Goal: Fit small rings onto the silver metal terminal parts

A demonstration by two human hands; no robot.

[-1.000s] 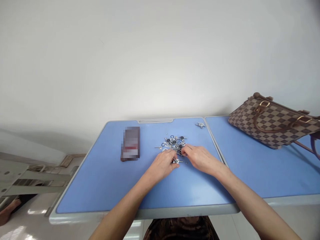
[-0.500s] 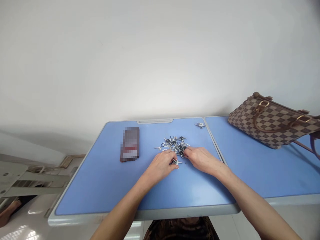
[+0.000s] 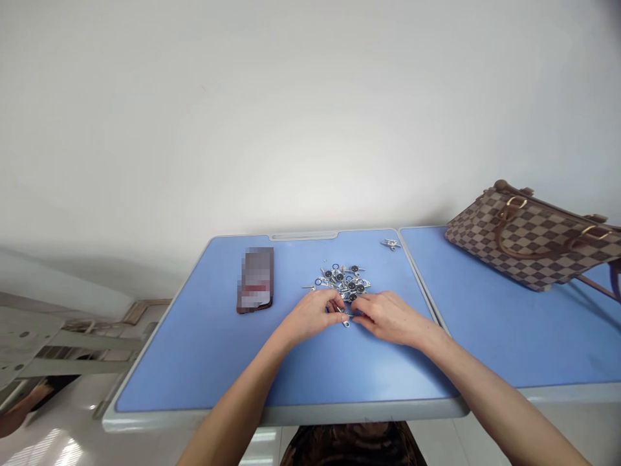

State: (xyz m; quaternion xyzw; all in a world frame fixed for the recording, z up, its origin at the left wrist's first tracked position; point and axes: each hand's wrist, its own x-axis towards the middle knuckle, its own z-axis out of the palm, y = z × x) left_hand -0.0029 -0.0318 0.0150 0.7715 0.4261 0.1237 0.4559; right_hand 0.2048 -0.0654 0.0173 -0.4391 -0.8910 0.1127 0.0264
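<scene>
A pile of small metal parts (image 3: pixel 343 281), silver pieces with black rings among them, lies near the middle of the blue table (image 3: pixel 204 362). My left hand (image 3: pixel 313 317) and my right hand (image 3: pixel 388 317) rest on the table just in front of the pile, fingertips meeting. Between them they pinch a small silver part (image 3: pixel 344 316). Both hands have their fingers curled in a pinch.
A dark phone-like object (image 3: pixel 256 279) lies flat to the left of the pile. A few more metal parts (image 3: pixel 390 244) sit at the table's far right corner. A brown chequered handbag (image 3: pixel 533 236) stands on the adjoining blue table on the right. A white wall is behind.
My right hand has drawn back from the pile toward my left hand, and both fingertips now meet on one small part. The view has shifted slightly.
</scene>
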